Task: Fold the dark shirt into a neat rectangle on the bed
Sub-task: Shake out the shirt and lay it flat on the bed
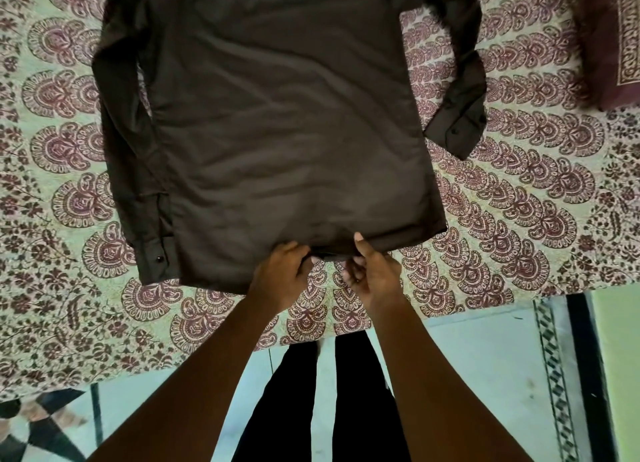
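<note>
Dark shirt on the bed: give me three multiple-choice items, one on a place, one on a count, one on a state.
1. Where do the left hand and right hand hold the shirt? A collar; B bottom hem; C a cuff.
2. How many sleeves show? A none; B one; C two.
3. The shirt is: A spread flat; B folded in half; C rolled.
B: both pinch the near edge. C: one lies along the body, the other bends outwards. A: it lies open on the bedsheet.
</note>
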Tool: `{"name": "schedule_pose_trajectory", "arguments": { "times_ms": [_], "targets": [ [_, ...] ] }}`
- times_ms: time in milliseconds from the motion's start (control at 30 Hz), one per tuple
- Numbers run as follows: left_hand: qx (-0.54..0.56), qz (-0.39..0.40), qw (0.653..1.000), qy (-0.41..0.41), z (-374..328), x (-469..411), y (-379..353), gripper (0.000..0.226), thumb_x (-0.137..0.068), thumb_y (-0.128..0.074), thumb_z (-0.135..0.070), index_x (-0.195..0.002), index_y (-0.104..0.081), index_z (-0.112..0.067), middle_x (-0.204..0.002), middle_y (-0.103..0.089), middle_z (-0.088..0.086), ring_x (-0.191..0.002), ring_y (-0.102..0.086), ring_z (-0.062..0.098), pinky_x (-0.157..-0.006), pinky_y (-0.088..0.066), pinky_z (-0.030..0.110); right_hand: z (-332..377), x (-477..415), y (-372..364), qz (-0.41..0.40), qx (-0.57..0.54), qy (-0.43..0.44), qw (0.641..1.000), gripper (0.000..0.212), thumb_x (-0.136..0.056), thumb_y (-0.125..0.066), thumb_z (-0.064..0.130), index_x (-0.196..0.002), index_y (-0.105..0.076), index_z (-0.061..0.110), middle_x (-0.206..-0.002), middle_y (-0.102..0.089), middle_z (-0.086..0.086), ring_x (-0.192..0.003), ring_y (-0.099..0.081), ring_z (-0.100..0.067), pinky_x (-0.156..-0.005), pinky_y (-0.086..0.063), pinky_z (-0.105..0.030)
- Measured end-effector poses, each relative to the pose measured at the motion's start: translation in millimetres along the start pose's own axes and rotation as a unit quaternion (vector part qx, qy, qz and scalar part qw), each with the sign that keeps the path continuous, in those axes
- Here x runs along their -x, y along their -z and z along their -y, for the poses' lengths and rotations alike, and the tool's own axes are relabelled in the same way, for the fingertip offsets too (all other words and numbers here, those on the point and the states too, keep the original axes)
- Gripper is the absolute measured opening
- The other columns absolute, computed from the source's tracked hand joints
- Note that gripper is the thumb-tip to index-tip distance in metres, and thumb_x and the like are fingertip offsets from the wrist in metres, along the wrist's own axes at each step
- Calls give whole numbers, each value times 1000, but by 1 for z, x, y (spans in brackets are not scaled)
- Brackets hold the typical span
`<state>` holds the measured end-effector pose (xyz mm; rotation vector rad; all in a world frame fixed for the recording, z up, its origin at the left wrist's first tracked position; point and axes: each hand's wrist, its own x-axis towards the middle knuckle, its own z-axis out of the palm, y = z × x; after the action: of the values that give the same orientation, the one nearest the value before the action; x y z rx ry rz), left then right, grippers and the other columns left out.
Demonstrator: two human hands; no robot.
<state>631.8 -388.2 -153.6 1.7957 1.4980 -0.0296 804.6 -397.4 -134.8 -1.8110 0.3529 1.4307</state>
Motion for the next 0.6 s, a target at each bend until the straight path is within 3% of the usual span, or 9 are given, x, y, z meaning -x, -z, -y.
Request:
{"name": "schedule_pose_trajectory", "arguments": {
  "times_ms": [100, 167, 300, 367, 467, 533, 600],
  "targets": [
    [-1, 15, 1000, 3, -2, 6, -3, 52, -90, -41, -52, -119, -64, -15, -120, -58, 5, -116, -53, 28, -87, -52, 44, -5, 0, 7, 15, -20, -8, 1000, 29, -85, -83, 26, -91, -59, 10, -64, -53, -3, -45, -54, -13, -50, -52, -28],
    [-58, 35, 997, -23, -3, 10, -4, 54, -82, -48, -54, -124, -59, -21, -121, -51, 1, -117, -49, 26, -88, -51, 42, -6, 1, 10, 14, -20, -13, 1000, 25, -87, -81, 23, -94, -61, 10, -70, -58, -6, -44, -55, -13, -53, -56, -28],
    [-161, 82, 982, -58, -9, 21, -8, 69, -79, -63, -52, -139, -44, -24, -130, -41, 0, -122, -41, 26, -91, -45, 41, -14, 2, 20, 8, 95, 3, 995, 31, -86, -81, 13, -110, -66, -1, -89, -75, -14, -58, -69, -22, -53, -58, -28],
    [-175, 96, 978, -62, -12, 24, -9, 70, -85, -59, -51, -145, -38, -23, -134, -41, 0, -126, -41, 26, -91, -48, 41, -18, 1, 26, 5, 155, 8, 988, 32, -87, -79, 11, -112, -65, -4, -87, -77, -19, -63, -72, -28, -54, -58, -29],
    [-150, 100, 982, -50, -15, 27, -14, 58, -95, -47, -50, -145, -40, -22, -135, -45, -1, -127, -43, 23, -86, -51, 42, -14, -1, 32, -20, 244, -10, 970, 34, -85, -83, 20, -99, -69, -8, -73, -76, -19, -60, -74, -27, -53, -58, -29],
    [-143, 50, 987, -56, -14, 25, -14, 38, -98, -44, -42, -130, -51, -23, -125, -47, -1, -119, -49, 23, -78, -54, 41, -12, 0, 35, -92, 356, 24, 929, 52, -75, -88, 45, -88, -72, -3, -70, -76, -12, -63, -73, -27, -62, -60, -34],
    [-154, -4, 986, -61, -15, 25, -11, 29, -93, -51, -32, -120, -56, -22, -124, -47, 1, -113, -51, 25, -78, -54, 41, -12, 4, 40, -194, 461, 144, 854, 58, -76, -82, 55, -96, -66, 3, -89, -72, -10, -85, -66, -30, -75, -51, -34]
  ]
}}
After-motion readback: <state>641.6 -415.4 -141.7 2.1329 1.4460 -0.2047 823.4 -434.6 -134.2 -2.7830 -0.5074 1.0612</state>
